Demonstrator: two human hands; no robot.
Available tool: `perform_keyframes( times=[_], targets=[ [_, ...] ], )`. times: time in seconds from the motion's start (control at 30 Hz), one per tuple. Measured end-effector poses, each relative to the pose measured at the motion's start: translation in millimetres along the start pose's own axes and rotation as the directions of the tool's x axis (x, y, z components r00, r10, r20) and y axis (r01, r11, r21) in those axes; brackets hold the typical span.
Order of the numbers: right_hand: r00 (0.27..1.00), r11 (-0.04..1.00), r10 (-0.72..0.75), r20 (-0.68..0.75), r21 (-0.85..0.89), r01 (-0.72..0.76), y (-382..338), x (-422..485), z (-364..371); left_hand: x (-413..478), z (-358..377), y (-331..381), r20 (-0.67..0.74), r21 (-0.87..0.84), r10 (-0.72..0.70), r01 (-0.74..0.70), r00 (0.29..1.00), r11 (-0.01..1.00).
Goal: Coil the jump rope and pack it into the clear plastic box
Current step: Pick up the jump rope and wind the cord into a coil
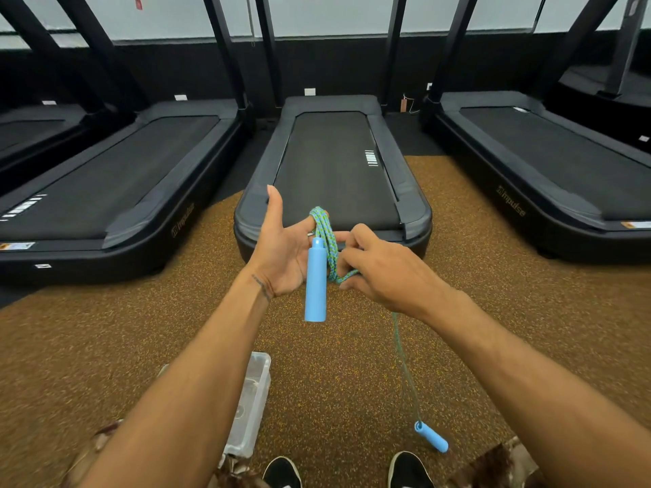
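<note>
Here the blue-green rope (326, 237) loops over the splayed, unclenched left hand (281, 255), one handle (315, 281) dangling. The right hand (382, 272) pinches the rope; the forearm half hides the box (252, 406).

I am seeing both bare forearms reaching forward and converging at centre. The left hand (281, 251) is turning palm-up, thumb pointing away, fingers spread open with blue-green cord draped over them. The right hand (384, 272) is arching palm-down, its fingers (352, 241) curling in to pinch a strand (fingertips partly hidden).
</note>
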State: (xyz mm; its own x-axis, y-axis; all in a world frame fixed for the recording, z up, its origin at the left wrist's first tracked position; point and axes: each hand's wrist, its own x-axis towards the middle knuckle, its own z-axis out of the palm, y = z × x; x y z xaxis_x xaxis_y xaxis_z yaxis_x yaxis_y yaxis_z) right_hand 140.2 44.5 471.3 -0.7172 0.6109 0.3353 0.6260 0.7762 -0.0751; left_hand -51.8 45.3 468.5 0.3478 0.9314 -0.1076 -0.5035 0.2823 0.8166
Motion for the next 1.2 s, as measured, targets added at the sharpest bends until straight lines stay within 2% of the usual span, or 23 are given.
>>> perform_keyframes(
  times=[0.1,0.2,0.33,0.53,0.83,1.0,1.2],
  targets=[
    [0.981,0.989,0.132,0.143,0.045,-0.140,-3,4,-6,4,-5,0,-0.046,0.026,0.004,-0.003,0.999,1.000],
    [0.923,0.964,0.257,0.288,-0.004,-0.267,-6,7,-8,8,-10,0,-0.126,0.110,0.033,-0.020,0.992,0.994],
    [0.891,0.967,0.253,0.376,-0.091,-0.237,-11,11,-10,7,-14,-2,-0.161,0.160,0.040,-0.014,0.986,0.987],
    [0.929,0.989,0.100,0.358,0.070,-0.133,-11,19,-16,1,-11,-9,-0.064,0.090,-0.020,0.026,0.998,0.996],
    [0.971,0.965,0.108,0.212,0.210,-0.153,7,29,-20,-5,-7,-18,0.113,0.107,-0.149,0.137,0.982,0.985],
    [0.982,0.937,0.130,0.134,0.308,-0.166,16,33,-21,-8,-3,-20,0.125,0.184,-0.215,0.190,0.969,0.964],
    [0.984,0.893,0.137,0.114,0.416,-0.172,25,30,-18,-9,-6,-19,0.152,0.198,-0.258,0.227,0.954,0.954]
  ],
)
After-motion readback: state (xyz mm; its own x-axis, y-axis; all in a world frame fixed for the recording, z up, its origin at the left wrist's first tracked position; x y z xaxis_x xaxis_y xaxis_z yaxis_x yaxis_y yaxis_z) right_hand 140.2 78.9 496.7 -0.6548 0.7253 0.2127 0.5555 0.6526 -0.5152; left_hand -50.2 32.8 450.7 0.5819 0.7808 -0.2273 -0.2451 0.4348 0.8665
